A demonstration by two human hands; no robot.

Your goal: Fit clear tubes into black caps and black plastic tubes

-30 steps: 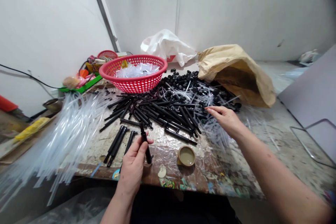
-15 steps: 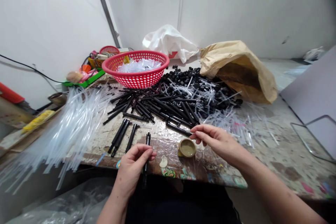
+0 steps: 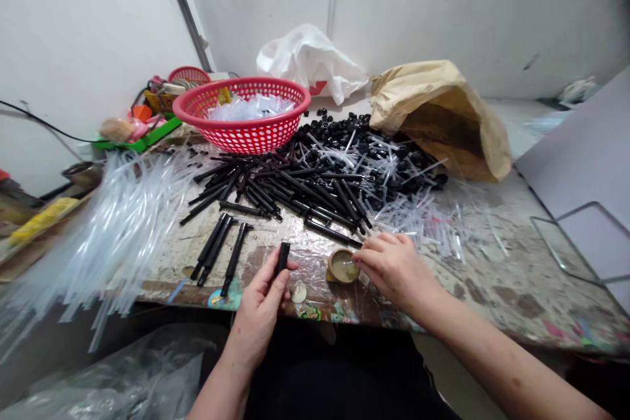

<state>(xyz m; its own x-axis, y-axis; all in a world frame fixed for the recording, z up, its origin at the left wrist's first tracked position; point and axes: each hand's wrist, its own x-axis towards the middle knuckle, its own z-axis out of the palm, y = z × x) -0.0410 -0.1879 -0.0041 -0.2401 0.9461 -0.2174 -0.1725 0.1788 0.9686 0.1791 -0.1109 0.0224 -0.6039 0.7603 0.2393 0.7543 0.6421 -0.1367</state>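
Observation:
My left hand (image 3: 263,295) is closed round a black plastic tube (image 3: 283,257), whose blunt end points up near the table's front edge. The fingers hide its lower part. My right hand (image 3: 396,272) is pinched, with its fingertips at the rim of a small round dish (image 3: 331,270) that has some liquid in it. Whatever those fingertips hold is too small to make out. Left of my left hand, several black tubes with side nubs (image 3: 236,259) lie side by side on the worn table.
Behind lies a heap of black tubes (image 3: 305,193), black caps (image 3: 344,134) and short clear tubes (image 3: 423,223). A red basket (image 3: 241,131) stands back left, an open paper bag (image 3: 438,98) back right. Long clear tubes (image 3: 113,230) overhang the left edge.
The black tube in my left hand has turned, so its blunt end now shows on top instead of the narrow notched tip. My right hand has come down to the dish's rim.

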